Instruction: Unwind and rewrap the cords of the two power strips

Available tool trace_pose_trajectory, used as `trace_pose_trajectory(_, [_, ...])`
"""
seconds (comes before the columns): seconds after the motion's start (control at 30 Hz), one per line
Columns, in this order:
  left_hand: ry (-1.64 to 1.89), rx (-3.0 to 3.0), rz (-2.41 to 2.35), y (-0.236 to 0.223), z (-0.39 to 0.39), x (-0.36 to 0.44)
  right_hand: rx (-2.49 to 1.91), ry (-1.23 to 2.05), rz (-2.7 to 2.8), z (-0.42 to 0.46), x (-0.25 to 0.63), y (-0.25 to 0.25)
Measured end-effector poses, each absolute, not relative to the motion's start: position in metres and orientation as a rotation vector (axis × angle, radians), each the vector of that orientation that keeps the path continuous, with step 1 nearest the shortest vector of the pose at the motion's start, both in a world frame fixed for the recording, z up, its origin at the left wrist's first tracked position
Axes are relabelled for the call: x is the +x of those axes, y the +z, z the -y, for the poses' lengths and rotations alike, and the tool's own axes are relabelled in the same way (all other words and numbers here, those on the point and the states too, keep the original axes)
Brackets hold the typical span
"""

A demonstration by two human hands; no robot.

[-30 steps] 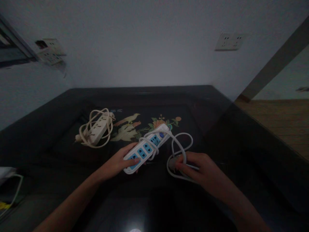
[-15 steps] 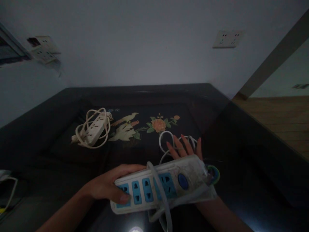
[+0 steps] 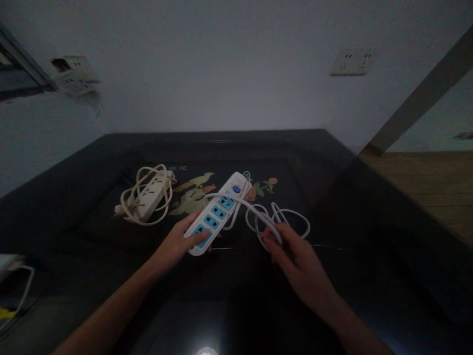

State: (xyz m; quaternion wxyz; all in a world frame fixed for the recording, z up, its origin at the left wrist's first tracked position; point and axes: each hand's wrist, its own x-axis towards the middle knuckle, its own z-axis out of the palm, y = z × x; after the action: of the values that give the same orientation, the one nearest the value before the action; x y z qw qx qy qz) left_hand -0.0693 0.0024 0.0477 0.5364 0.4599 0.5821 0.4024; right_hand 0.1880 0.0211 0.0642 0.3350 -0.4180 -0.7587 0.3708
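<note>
Tilted up to the right, a white power strip (image 3: pixel 211 221) with blue sockets lies over the table's middle. My left hand (image 3: pixel 184 238) grips its near end, thumb on top and fingers underneath. A grey-white cord (image 3: pixel 254 209) is looped around the strip and runs right. My right hand (image 3: pixel 291 251) pinches that cord between thumb and fingers. Loose coils of the cord (image 3: pixel 301 215) rest on the dark table just beyond my right hand. Clear plastic seems to cover the strip's far end, by the blue switch.
A second, cream power strip (image 3: pixel 150 197) wrapped in its own cord lies at the left of the dark table (image 3: pixel 221 286). Farther left is a white object with a cable (image 3: pixel 27 286). Wall sockets (image 3: pixel 354 61) are mounted behind, and wooden floor (image 3: pixel 424 172) shows at the right.
The power strip has moved away from me and turned, its switch end now pointing to the far right. My right hand was spread behind the strip and now holds the cord.
</note>
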Motion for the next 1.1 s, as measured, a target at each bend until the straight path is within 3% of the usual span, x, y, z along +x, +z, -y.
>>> trace_pose_trajectory(0.2, [0.609, 1.153, -1.130, 0.053, 0.004, -0.072, -1.323, 0.631, 1.545, -0.043, 0.214, 0.076])
trace_pose_trajectory(0.4, [0.465, 1.148, -0.856, 0.070, 0.019, -0.071, -1.335, 0.397, 1.737, -0.061, 0.226, 0.064])
trace_pose_trajectory(0.53, [0.555, 1.013, -0.731, 0.074, 0.030, -0.068, -1.304, 0.117, 2.000, -0.055, 0.212, 0.053])
trace_pose_trajectory(0.67, [0.866, 0.952, -0.674, 0.069, 0.030, -0.064, -1.223, -0.109, 2.218, -0.041, 0.194, 0.047])
trace_pose_trajectory(0.8, [1.226, 0.990, -0.900, 0.063, 0.018, -0.060, -1.191, -0.084, 2.429, -0.038, 0.193, 0.046])
trace_pose_trajectory(1.1, [1.349, 0.905, -1.293, 0.053, 0.002, -0.053, -1.278, 0.331, 2.334, -0.050, 0.218, 0.054])
